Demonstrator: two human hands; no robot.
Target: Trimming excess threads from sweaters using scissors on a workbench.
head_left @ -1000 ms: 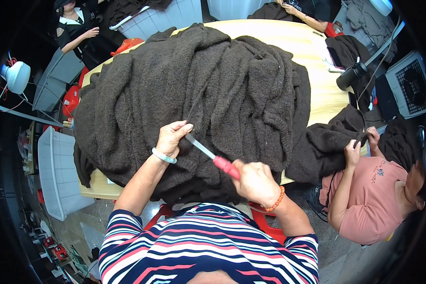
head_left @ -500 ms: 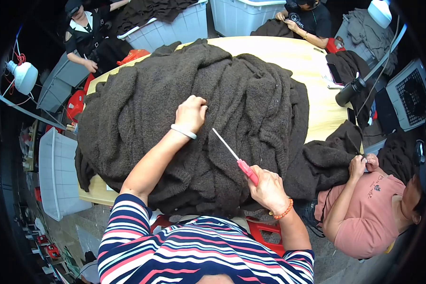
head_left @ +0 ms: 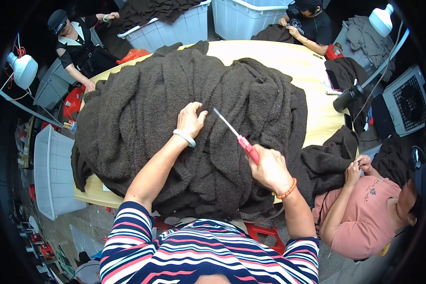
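A large heap of dark brown knitted fabric (head_left: 146, 99) is spread in folds over the table in front of me. My left hand (head_left: 191, 122), with a pale bangle at the wrist, is over the middle of the heap. Its thumb stands apart from its slightly bent fingers, and nothing shows between them. My right hand (head_left: 271, 169), wearing an orange bead bracelet, is closed round a red-handled tool with a thin metal shaft (head_left: 247, 147). The shaft slants up and left over the fabric, its tip just right of my left hand; whether the tip touches is unclear.
The pale wooden table (head_left: 324, 118) carries a black bottle (head_left: 348, 98) at right. A co-worker in a pink shirt (head_left: 367, 213) handles brown fabric at the right; two others are at the far side. White bins (head_left: 57, 173) stand around. A red stool (head_left: 265, 235) is below the table edge.
My left hand's fingers have loosened from a curled shape. The tool's tip has risen toward the far side. At the far left, a co-worker's hand has reached the heap's edge.
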